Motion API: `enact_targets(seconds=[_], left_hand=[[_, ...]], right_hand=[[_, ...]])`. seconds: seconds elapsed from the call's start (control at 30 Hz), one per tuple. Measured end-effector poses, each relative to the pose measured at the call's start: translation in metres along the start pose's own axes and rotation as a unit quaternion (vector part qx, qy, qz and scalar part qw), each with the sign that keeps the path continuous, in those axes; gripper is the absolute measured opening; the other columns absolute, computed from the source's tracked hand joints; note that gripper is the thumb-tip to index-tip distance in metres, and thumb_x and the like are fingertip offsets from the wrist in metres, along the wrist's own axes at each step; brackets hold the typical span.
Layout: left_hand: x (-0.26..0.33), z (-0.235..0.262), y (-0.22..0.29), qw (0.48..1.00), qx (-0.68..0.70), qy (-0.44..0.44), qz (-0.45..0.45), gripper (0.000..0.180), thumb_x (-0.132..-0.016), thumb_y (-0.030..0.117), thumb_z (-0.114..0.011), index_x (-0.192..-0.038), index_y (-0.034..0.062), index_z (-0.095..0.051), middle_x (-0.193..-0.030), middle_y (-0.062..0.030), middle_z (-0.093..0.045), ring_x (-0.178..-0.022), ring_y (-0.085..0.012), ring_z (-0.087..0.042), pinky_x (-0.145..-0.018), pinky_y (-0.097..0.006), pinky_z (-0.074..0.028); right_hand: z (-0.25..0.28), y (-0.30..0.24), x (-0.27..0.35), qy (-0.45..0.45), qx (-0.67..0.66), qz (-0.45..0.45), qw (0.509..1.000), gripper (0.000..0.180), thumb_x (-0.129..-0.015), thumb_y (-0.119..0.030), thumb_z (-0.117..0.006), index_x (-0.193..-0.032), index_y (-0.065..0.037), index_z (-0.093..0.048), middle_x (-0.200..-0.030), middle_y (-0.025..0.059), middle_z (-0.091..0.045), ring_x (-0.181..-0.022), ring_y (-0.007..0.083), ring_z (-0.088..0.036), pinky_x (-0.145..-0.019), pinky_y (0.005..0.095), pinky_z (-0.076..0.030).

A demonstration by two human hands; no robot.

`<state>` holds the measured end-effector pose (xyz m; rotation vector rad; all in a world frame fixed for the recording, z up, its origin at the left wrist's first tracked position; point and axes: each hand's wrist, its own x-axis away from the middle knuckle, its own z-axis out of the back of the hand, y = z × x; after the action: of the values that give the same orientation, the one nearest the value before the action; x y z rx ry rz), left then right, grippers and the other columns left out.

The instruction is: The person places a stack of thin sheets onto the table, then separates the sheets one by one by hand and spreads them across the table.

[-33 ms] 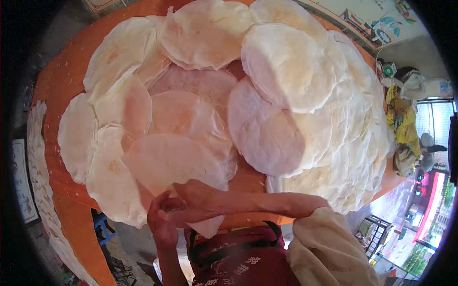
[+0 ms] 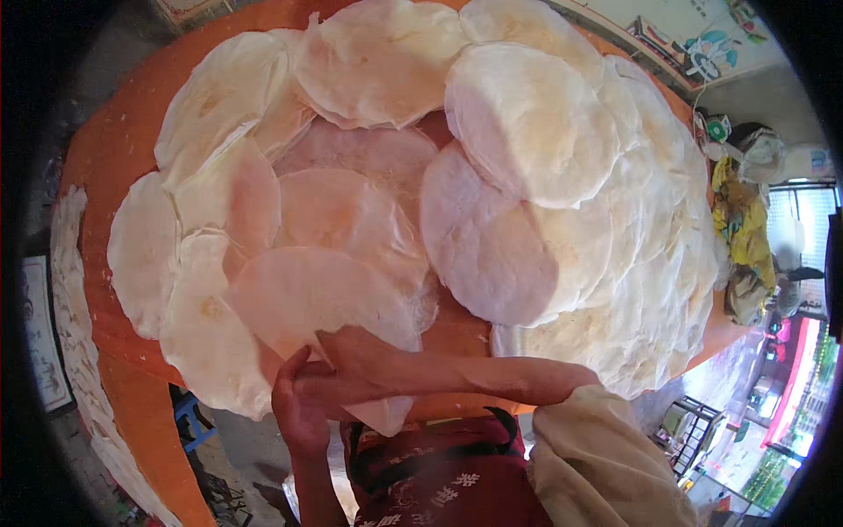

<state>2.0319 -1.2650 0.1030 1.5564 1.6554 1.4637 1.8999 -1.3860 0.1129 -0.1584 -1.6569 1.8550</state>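
Thin, round, whitish sheets that look like flatbreads overlap across an orange tabletop [image 2: 457, 338]. At the near edge lies one such sheet [image 2: 307, 285], partly covered by my hands; its pointed lower part shows below my right wrist. My right hand [image 2: 356, 356] reaches in from the right, bent over at the wrist, and touches or overlaps this sheet. Pressed against its fingers is my left hand [image 2: 303, 400], thumb pointing up. Both look closed together, and what lies between them is hidden. Another pale sheet [image 2: 215, 338] lies just left of them.
Layered sheets [image 2: 632, 263] cover the right side, with a large one [image 2: 531, 123] on top. Further sheets [image 2: 382, 61] lie at the far side. Beyond the right edge are yellow bags [image 2: 746, 220] and a black rack [image 2: 689, 435]. A blue stool [image 2: 193, 422] stands below left.
My left hand has shifted slightly, its fingers now closer against my right hand with the thumb raised. The sheets lie almost as before.
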Motion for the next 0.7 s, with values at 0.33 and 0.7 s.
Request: enact_targets(seconds=[0.33,0.7], left_hand=[[-0.003,0.014,0.011,0.999,0.018,0.041,0.000,0.043,-0.096,0.033,-0.042,-0.117,-0.0027,-0.050,-0.094,-0.0143,-0.061,-0.085,-0.0226,-0.060,-0.077,-0.036,-0.050],[0.019,0.057,-0.029,0.983,-0.021,0.139,0.115,0.033,-0.094,0.029,-0.049,-0.111,-0.0001,-0.052,-0.085,-0.0093,-0.061,-0.074,-0.0191,-0.061,-0.064,-0.033,-0.054]], right_hand=[[0.270,0.013,0.053,0.360,0.098,0.152,0.915,0.021,-0.084,-0.019,-0.060,-0.092,-0.001,-0.068,-0.089,0.0071,-0.068,-0.077,0.0158,-0.064,-0.073,0.0295,-0.053],[0.363,0.194,0.116,0.587,0.409,-0.367,0.595,0.062,-0.072,-0.035,-0.073,-0.116,0.003,-0.055,-0.103,0.0202,-0.062,-0.096,0.0334,-0.059,-0.086,0.0408,-0.048]])
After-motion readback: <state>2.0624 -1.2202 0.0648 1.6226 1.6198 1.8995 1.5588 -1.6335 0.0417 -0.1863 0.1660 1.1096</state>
